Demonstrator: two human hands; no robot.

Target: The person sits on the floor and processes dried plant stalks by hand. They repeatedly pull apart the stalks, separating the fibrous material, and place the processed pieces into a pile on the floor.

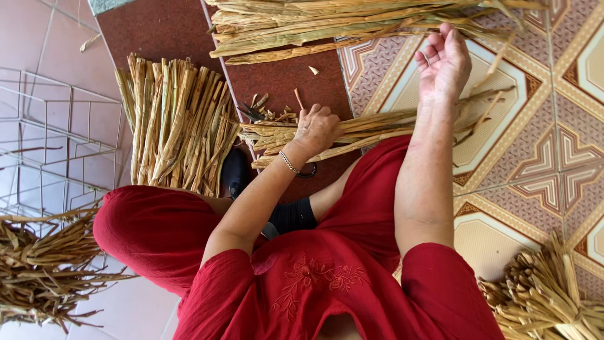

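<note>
On the patterned tile floor (535,157), a bunch of dried stalks (377,126) lies across the lap, left hand (316,128) fingers clamped round it, right hand (444,62) open, holding nothing. More bundles (176,123) lie around; the corner one (547,296) is cut off.

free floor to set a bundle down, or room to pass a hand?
Bare patterned tile right of the right hand, between the long stalks above and the corner bundle below. Bare pink tile top left. Crowded: around the left hand gripping a stalk bundle, beside the upright stack.
</note>
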